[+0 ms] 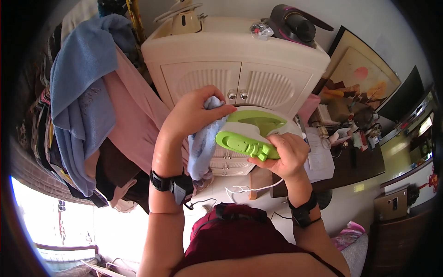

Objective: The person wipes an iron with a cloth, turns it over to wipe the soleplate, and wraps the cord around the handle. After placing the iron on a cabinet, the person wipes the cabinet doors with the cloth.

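A pale cabinet (198, 67) stands against the wall, and from here I'd measure everything by it. Its two ribbed doors are closed, so what it holds is hidden. On its top sit a cream device (186, 23), a dark device (300, 27) with a wide round nozzle, and, just beside that one, a clear plastic bag (262, 30) with small things in it, too small to make out.

To the left of the cabinet, a light-blue towel (83, 83) and a pink cloth (134, 106) hang over a crowd of garments. To its right is a dark desk (353, 173) with papers (319, 157) and an open-topped white box (340, 136); I can't tell its contents.

In front of the cabinet, the person's right hand (288, 154) has its fingers wrapped round one end of a green-and-white appliance (242, 142), thumb on the near edge. The left hand (198, 108) pinches a bunched pale-blue cloth (201, 152) between thumb and curled fingers, right by the appliance's other end; whether the thumb touches it, I can't tell. The cloth droops below the hand. A white cord (244, 189) loops lower down, in front of the cabinet.
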The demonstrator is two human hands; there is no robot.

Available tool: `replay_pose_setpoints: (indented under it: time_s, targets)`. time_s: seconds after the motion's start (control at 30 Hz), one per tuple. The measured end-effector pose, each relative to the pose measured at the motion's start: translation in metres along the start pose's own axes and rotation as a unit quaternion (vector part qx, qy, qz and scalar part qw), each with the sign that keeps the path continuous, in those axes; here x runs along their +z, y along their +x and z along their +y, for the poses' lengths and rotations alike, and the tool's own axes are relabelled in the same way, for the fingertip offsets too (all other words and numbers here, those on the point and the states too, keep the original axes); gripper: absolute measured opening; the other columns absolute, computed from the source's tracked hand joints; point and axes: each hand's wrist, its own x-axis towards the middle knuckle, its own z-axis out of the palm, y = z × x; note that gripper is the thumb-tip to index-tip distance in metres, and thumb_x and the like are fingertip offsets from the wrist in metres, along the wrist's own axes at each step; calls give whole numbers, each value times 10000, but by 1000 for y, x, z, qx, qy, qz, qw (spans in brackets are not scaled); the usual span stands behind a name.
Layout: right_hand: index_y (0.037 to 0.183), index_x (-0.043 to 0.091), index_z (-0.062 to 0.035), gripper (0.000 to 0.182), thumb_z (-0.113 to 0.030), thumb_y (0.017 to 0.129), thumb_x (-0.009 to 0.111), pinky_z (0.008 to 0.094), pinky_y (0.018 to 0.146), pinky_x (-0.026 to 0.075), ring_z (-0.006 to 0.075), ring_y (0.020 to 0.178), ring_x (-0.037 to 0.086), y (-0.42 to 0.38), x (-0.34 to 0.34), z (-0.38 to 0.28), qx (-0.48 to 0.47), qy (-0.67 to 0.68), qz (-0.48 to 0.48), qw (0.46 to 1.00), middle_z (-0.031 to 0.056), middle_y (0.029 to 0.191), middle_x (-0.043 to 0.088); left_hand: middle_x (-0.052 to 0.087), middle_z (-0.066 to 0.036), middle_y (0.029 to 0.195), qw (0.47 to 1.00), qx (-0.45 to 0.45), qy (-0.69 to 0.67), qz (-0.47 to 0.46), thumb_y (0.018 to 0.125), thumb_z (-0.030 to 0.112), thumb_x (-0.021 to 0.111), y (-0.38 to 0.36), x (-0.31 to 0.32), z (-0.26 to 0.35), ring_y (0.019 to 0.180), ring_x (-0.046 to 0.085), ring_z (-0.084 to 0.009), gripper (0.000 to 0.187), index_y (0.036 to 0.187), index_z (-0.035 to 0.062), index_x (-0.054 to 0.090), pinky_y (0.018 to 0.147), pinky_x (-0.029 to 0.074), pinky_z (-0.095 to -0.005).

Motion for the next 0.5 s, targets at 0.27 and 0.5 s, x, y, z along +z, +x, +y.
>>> replay_pose_setpoints:
  time_s: [0.27, 0.5]
  targets:
    - [788, 602, -49, 526, -543, 693, 759, 296, 468, 461, 214, 504, 564, -3, 2, 3, -21, -17, -2, 1000, 48, 596, 561, 513, -196, 1278, 971, 223, 24, -87, 691, 464, 784, 17, 18, -20, 1101, 551, -350, 827, 1329, 47, 461, 907, 456, -380]
    - [767, 601, -57, 529, -555, 685, 759, 292, 459, 453, 201, 501, 561, -8, -4, 7, -10, -42, -4, 999, 45, 596, 563, 514, -219, 1276, 993, 114, 35, -25, 655, 533, 784, 1, 13, -24, 1144, 535, -366, 922, 1352, 42, 433, 923, 450, -389]
